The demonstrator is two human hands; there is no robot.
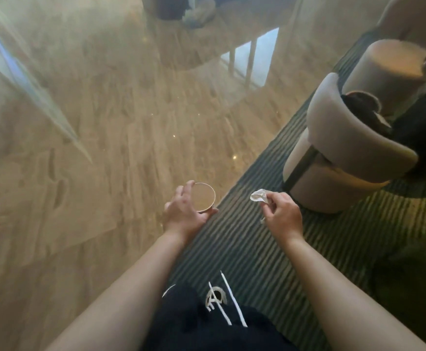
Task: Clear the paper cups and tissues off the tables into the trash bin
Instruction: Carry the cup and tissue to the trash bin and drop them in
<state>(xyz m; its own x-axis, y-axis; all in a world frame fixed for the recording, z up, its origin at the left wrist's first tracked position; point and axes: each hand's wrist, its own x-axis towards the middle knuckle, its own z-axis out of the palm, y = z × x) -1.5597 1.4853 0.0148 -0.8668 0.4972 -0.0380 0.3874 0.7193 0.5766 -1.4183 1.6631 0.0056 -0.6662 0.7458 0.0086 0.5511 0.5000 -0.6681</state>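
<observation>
— What do the hands hold?
— The left hand curls round an upright paper cup, open mouth up. The right hand pinches a crumpled tissue between thumb and fingertips.
— And below?
— Striped carpet under the right, glossy floor under the left. Beyond, a pale chair.

Head view, blurred. The left hand grips an upright paper cup above the glossy beige floor; the right hand pinches a crumpled tissue over striped carpet. A pale curved armchair stands at right.
</observation>
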